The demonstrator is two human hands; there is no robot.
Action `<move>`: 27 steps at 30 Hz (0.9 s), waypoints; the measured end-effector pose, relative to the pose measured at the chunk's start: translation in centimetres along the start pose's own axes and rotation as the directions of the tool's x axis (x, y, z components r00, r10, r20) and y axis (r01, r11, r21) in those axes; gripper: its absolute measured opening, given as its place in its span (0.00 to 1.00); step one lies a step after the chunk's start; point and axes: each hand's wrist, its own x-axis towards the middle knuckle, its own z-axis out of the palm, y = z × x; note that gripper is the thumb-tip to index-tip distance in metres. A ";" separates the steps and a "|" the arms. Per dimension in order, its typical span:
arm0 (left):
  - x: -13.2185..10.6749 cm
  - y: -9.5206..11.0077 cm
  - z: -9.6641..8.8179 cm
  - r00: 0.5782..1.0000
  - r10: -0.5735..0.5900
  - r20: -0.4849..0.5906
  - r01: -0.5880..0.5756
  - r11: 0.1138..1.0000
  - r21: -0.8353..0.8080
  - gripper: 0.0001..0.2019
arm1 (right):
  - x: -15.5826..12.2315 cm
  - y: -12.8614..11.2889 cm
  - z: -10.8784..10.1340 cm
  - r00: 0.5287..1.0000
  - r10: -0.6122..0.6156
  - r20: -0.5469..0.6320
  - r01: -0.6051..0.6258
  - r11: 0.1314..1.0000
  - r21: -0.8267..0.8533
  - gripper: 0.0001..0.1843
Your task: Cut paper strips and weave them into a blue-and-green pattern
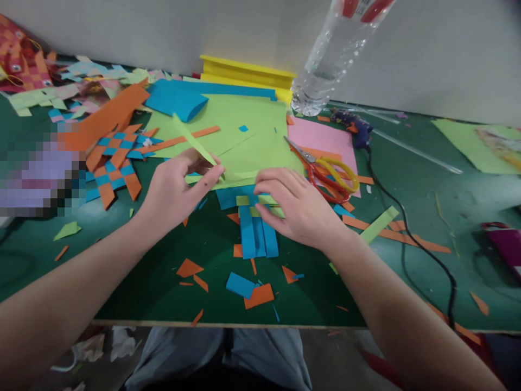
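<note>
A narrow light-green paper strip point(195, 142) is pinched between the thumb and fingers of my left hand point(179, 182), its free end pointing up and away. My right hand point(291, 203) rests over a piece woven from blue strips point(259, 236) and green strips, its fingers curled and apart. Whether the right fingers grip the weave or only touch it is hard to see. The blue strips hang toward me below the crossing green ones. Behind both hands lies a large light-green sheet point(252, 130). Red-and-yellow-handled scissors point(321, 165) lie open just beyond my right hand.
A water bottle point(331, 57) stands at the back, near a glue gun point(354, 127) whose black cord point(401, 206) runs along the right. Orange-and-blue woven pieces point(116, 163) lie left, beside a blurred-out device point(38, 174). Orange and blue scraps point(258, 296) litter the table's front.
</note>
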 end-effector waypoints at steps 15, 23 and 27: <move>0.0 0.3 -0.2 0.994 0.108 -0.014 -0.109 0.993 -0.038 0.10 | -0.6 1.0 0.2 0.950 0.176 0.259 -0.216 0.967 0.133 0.24; 0.0 0.2 0.0 0.993 0.113 -0.018 -0.113 0.993 -0.024 0.10 | -0.6 1.2 0.4 0.951 0.155 0.267 -0.204 0.965 0.167 0.19; 0.0 0.2 -0.1 0.993 0.114 -0.023 -0.114 0.993 -0.011 0.09 | -0.5 1.3 0.5 0.956 0.154 0.249 -0.208 0.956 0.206 0.18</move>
